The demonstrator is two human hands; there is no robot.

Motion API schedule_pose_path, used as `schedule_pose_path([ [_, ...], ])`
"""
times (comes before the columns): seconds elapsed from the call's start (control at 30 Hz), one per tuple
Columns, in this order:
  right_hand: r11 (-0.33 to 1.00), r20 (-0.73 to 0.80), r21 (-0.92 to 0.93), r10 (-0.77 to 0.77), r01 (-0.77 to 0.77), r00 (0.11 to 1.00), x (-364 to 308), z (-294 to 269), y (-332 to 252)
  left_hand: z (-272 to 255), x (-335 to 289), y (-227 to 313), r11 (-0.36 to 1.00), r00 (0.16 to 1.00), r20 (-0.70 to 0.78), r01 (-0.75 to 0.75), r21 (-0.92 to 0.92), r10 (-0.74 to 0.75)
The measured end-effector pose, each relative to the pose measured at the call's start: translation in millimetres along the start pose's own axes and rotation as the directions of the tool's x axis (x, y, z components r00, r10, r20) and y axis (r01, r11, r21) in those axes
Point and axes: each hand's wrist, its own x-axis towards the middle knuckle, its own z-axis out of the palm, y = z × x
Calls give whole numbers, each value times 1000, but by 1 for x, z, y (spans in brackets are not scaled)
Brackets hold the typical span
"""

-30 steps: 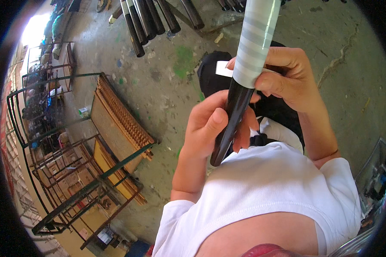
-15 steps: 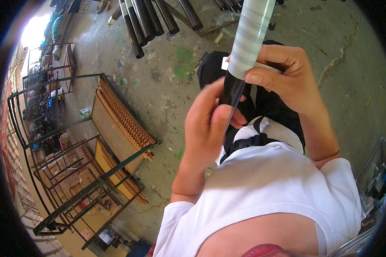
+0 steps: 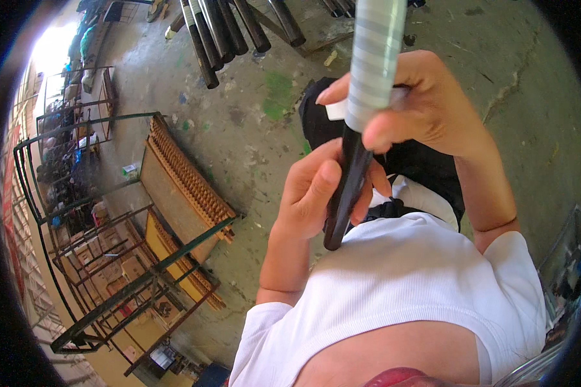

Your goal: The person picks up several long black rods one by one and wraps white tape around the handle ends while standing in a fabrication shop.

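**Between 2 hands, a banded pole slants toward the torso**

On my remote feed, the pole [image 3: 343, 206] lies in front of the white shirt [image 3: 394, 277], its long axis running from the top edge down and slightly left, its lower end nearest the body. I have the left hand [image 3: 305, 193] curled around the bare lower part, thumb on the left side, fingers behind. Higher up, I have the right hand [image 3: 426, 106] closed around the striped wrap [image 3: 374, 61] near its lower edge. The pole is glossy black below; the wrap shines in pale grey and white bands. A white strip [image 3: 336, 111] juts out leftward, seemingly from behind the wrap.
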Motion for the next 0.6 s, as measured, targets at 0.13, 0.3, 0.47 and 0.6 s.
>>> schedule_pose_path([
  [0.13,992,-43,42,-115,117,992,5,7,8,-8,-1,-12,992,992,28,-127,-6,127],
  [0.3,995,-105,96,51,-41,993,-7,3,0,-2,6,-15,947,962,-63,-246,208,264],
  [0.47,930,-359,-357,-53,-85,932,-7,7,13,0,0,-15,952,961,-110,-229,203,255],
  [0.6,972,-460,-190,40,-142,887,-4,-13,63,-6,2,-9,971,971,-100,-204,124,217],
])
